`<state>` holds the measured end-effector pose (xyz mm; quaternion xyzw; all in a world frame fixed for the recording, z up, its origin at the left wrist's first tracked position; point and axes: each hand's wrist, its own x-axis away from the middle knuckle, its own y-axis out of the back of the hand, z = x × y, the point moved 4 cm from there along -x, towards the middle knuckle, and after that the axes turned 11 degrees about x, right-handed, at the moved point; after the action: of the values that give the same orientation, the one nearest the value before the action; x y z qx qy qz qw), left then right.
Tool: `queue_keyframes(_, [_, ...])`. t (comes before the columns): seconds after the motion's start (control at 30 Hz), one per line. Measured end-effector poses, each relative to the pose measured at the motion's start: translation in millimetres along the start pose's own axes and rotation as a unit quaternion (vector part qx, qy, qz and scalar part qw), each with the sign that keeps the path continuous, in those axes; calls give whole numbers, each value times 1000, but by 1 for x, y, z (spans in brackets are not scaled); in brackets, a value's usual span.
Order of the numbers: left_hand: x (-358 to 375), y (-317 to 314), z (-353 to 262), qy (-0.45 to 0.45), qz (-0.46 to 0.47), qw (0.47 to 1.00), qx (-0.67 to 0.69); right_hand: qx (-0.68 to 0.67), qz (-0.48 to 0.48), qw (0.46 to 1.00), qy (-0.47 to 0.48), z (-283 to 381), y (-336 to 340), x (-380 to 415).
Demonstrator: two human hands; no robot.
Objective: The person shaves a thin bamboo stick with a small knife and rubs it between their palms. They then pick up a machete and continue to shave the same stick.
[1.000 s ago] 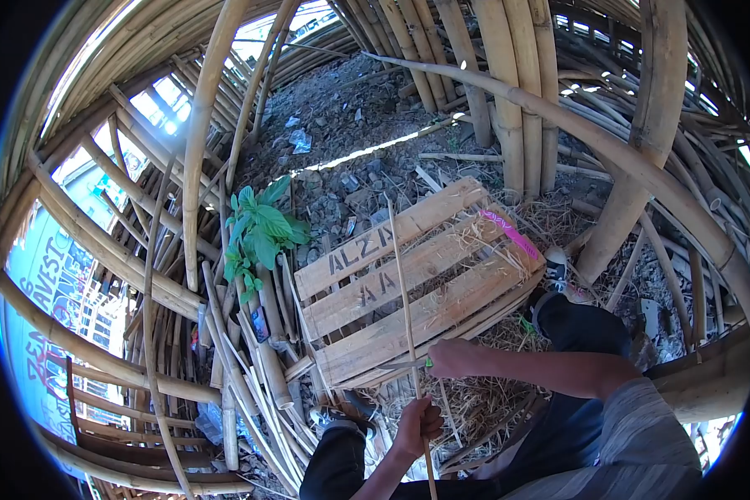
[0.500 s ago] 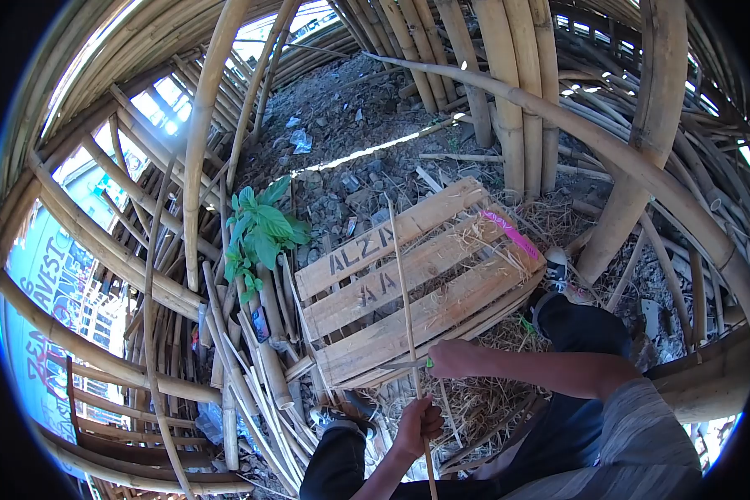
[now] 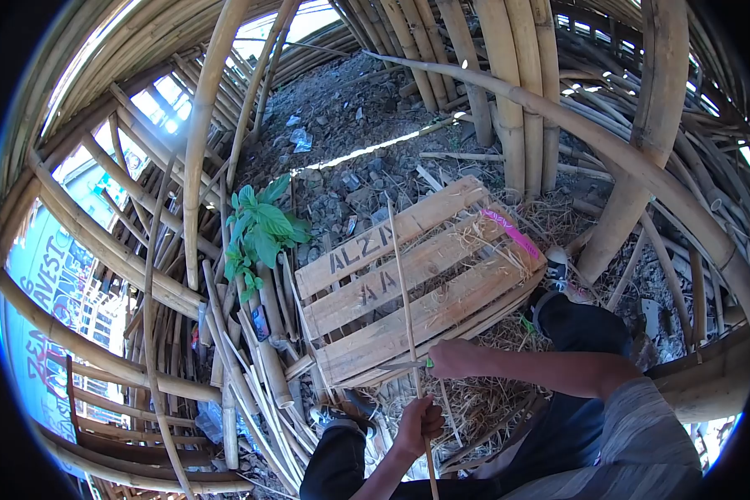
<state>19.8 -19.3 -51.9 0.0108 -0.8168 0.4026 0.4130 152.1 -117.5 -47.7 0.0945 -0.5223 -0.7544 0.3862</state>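
Note:
My left hand [image 3: 419,425] is closed around a long, thin bamboo strip [image 3: 407,312]. The strip runs from the bottom of the view up across a slatted wooden crate [image 3: 392,312]. In my right hand [image 3: 457,360], fingers wrapped, is a knife [image 3: 402,365] with a bit of green at its handle. Its blade points left and crosses the strip just above my left hand. Under both hands lie dry shavings [image 3: 492,375], and some curls rest on the crate's slats.
A pink strip [image 3: 512,233] marks the crate's right end. Bamboo pieces [image 3: 267,371] crowd the left beside a leafy green plant [image 3: 262,225]. Thick bamboo posts [image 3: 508,108] stand behind, and a long pole [image 3: 592,133] arcs across the right. Stony soil [image 3: 333,125] spreads beyond the crate.

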Motion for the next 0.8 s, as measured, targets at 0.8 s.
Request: queue_keyframes(0.8, [0, -1, 1, -1, 3, 1000, -4, 1, -2, 1000, -6, 0, -3, 1])
